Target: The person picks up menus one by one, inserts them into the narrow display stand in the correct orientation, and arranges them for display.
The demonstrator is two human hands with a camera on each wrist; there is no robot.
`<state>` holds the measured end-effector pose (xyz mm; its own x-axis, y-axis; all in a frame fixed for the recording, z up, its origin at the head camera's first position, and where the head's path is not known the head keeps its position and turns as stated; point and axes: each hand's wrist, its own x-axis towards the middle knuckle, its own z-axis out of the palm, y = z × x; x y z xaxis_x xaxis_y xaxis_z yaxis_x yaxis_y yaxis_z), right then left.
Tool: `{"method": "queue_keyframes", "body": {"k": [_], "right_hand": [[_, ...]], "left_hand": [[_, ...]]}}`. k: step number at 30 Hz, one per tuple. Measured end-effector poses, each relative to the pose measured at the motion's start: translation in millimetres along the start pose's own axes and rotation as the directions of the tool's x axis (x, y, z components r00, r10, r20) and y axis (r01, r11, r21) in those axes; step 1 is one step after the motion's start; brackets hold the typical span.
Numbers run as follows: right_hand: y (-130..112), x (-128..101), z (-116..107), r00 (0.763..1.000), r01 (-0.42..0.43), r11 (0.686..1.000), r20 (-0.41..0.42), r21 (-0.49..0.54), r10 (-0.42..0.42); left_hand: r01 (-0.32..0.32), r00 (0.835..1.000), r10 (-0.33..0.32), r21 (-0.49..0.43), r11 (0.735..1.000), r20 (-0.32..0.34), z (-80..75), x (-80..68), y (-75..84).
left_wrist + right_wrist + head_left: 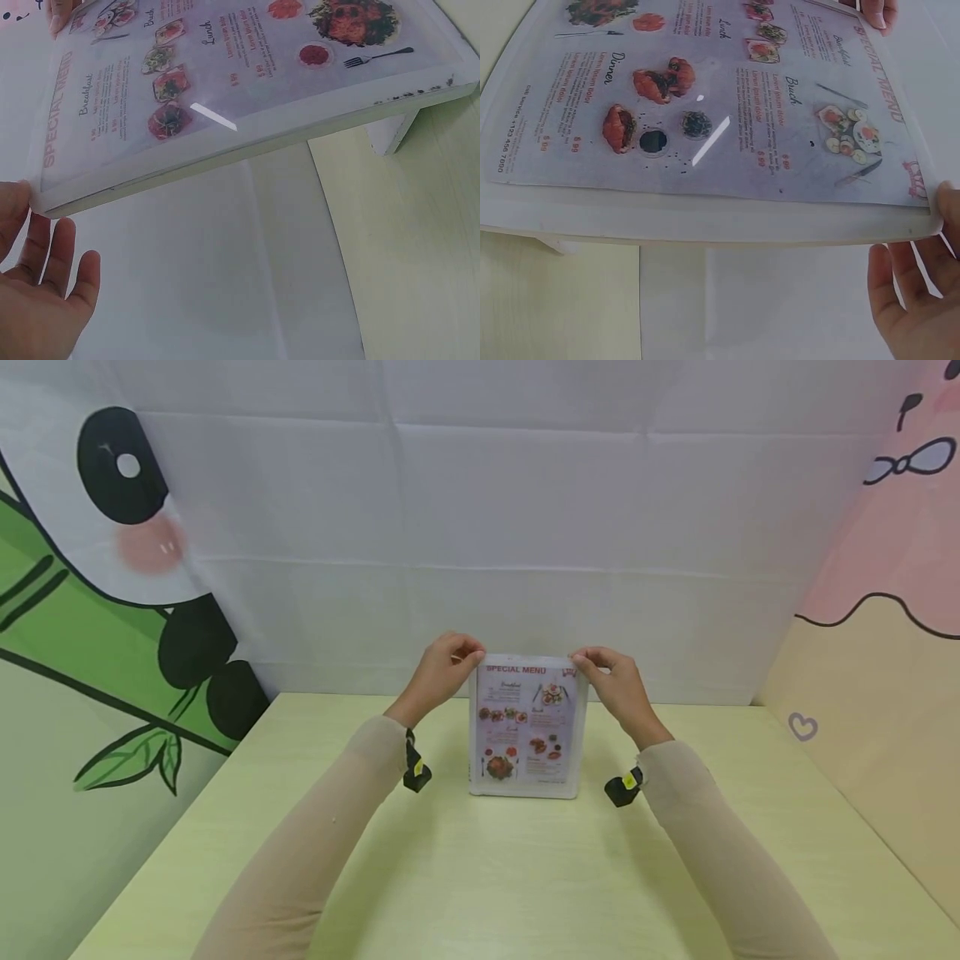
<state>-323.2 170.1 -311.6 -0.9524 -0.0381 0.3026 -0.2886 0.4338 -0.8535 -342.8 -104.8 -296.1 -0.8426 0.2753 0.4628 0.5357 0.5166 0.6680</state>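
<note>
A white-framed menu stand (528, 727) headed "SPECIAL MENU" stands upright on the table, its printed face towards me. My left hand (444, 670) pinches its top left corner between thumb and fingers. At the top right corner my right hand (617, 683) does the same. In the left wrist view, the left hand (45, 277) has its thumb on the front and fingers behind the frame's edge. The right wrist view shows the right hand (922, 277) at the opposite corner. A white foot (390, 131) juts out behind the frame.
The pale wood-grain table (480, 877) reaches back to a creased white sheet (517, 510). Painted walls stand at both sides, the left one with a panda (142, 552) and green bamboo. Black wrist cameras (416, 772) hang below both wrists.
</note>
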Motion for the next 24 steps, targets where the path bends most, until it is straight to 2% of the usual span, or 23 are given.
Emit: {"method": "queue_keyframes", "body": {"k": [17, 24], "right_hand": [[6.7, -4.8, 0.0, 0.999, 0.041, 0.999, -0.014, -0.027, -0.042], [9.7, -7.3, -0.4, 0.998, 0.060, 0.998, -0.009, -0.024, -0.060]], "left_hand": [[-0.014, 1.000, 0.014, 0.008, 1.000, -0.017, 1.9, -5.7, -6.2], [0.008, 0.999, -0.008, -0.012, 1.000, -0.039, 2.3, -11.1, -10.7]]}}
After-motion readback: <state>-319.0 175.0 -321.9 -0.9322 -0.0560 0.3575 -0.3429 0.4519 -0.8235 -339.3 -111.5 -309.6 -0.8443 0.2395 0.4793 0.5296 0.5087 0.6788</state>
